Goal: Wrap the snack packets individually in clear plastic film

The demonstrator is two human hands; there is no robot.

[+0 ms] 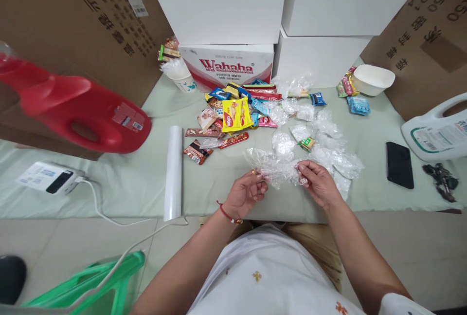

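Note:
Between my two hands stretches a crumpled clear plastic bag (pixel 280 171). My left hand (pixel 247 191), with a red cord bracelet on its wrist, pinches the left end. Fingers of my right hand (pixel 318 182) grip the other end. Behind and to the right lie several clear plastic wrappers (pixel 330 142), some bunched together. A small green snack packet (pixel 306 144) rests among them. Farther left is a heap of colourful snack packets, with a yellow packet (pixel 236 114) on top. A brown-red packet (pixel 197 152) lies at the heap's near edge.
A white plastic roll (pixel 173 174) lies left of my hands. Beyond it are a power bank (pixel 51 178) with a cable and a red bottle (pixel 80 110). On the right are a white bowl (pixel 374 80), a phone (pixel 400 165) and keys (pixel 441 181). A Wahaha carton (pixel 226 69) stands behind.

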